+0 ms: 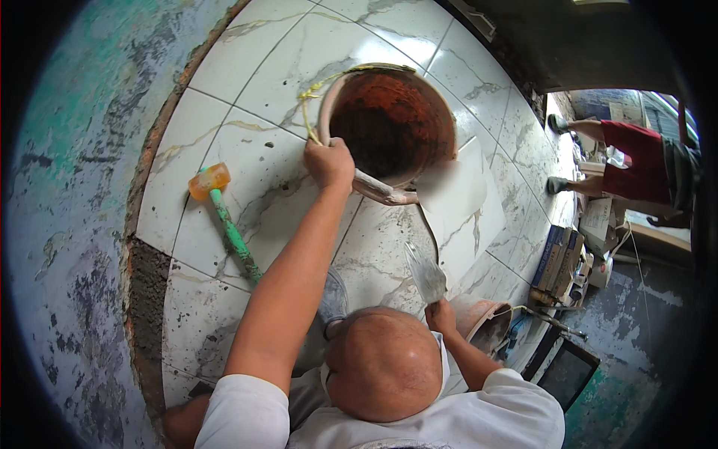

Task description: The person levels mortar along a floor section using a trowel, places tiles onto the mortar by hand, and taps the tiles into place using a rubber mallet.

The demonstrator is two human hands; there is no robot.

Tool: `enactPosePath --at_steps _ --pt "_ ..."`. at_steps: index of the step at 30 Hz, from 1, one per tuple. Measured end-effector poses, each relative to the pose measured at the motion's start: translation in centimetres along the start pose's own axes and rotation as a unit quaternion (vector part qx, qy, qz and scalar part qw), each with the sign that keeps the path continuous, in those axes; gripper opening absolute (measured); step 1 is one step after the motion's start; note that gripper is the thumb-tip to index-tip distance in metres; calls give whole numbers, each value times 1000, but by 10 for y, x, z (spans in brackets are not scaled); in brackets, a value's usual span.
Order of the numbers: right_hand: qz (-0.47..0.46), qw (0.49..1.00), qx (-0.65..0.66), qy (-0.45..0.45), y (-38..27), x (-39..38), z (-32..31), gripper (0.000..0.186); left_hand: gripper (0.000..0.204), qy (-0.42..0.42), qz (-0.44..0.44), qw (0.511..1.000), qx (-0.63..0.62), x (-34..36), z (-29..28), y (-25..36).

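My left hand [330, 163] is closed on the near-left rim of a worn orange bucket [445, 112], tipped so that its mouth faces me. Dark residue coats the inside of the bucket, and a frayed yellow cord [308, 96] is tied at its rim. Lower right, my right hand [442, 317] grips a trowel [425, 274], its grey metal blade pointing away from me. A rubber mallet [230, 224] with an amber head and a green handle lies on the tiles left of my left forearm. Beside the bucket sits a pale tile piece [467, 224], partly blurred.
Marbled white floor tiles [262, 71] surround the bucket. Along the peeling wall [75, 224] runs a rough mortar strip [149, 307]. A second bucket [465, 314] stands by my right arm. Stacked boxes [555, 258] and another person [632, 161] in red shorts are at the right.
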State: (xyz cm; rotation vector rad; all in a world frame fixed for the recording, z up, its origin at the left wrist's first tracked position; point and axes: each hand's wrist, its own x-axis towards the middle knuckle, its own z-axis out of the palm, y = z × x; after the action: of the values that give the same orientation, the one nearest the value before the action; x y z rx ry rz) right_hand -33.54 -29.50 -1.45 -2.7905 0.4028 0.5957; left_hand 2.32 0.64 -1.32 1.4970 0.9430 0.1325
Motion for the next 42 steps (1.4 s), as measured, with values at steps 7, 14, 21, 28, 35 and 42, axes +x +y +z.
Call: enactPosePath --at_steps 7,14,21,28,35,42 --pt "-121 981 113 -97 -87 27 -10 31 90 -170 220 960 36 -41 -51 3" --pt "-426 881 -23 -205 -292 115 -32 33 54 -456 133 824 308 -28 -418 -29" --pt "-513 742 -137 -409 -500 79 52 42 41 -237 113 901 346 -166 -601 -209" --pt "-561 717 -231 -344 -576 98 106 33 40 19 297 918 263 -225 -535 -313" --pt "-612 479 -468 -422 -518 40 101 36 40 76 286 929 222 -223 -539 -327" --pt "-601 696 -270 -285 -604 51 133 32 38 64 295 930 210 -215 -537 -318"
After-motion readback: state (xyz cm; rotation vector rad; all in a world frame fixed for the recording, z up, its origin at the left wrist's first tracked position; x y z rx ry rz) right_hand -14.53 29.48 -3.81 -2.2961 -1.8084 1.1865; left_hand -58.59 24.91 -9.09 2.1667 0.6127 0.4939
